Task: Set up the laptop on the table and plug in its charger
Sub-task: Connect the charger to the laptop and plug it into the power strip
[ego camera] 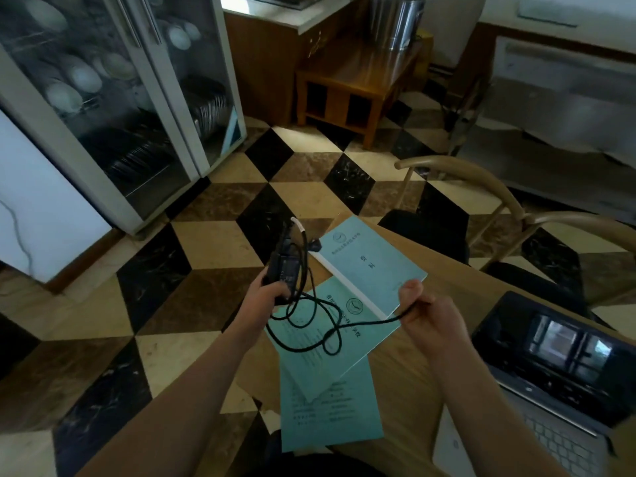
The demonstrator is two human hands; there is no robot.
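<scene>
- The open grey laptop with a dark screen (564, 366) already sits on the light wooden worktop (406, 383), at about 4 o'clock in the view. That part looks done.
- The left hand (266, 292) has its grip closed around the black box-shaped charger brick (284, 266), held up near the middle.
- The right hand (426, 315) pinches the thin black charger cord (323, 327) tight. The cord hangs in loops between both hands, above some blue-green paper booklets (368, 266).
- The cord's end is hidden in the right hand.
- Still to do, I think: untangle the cord, push it into the laptop, then find a wall socket.
</scene>
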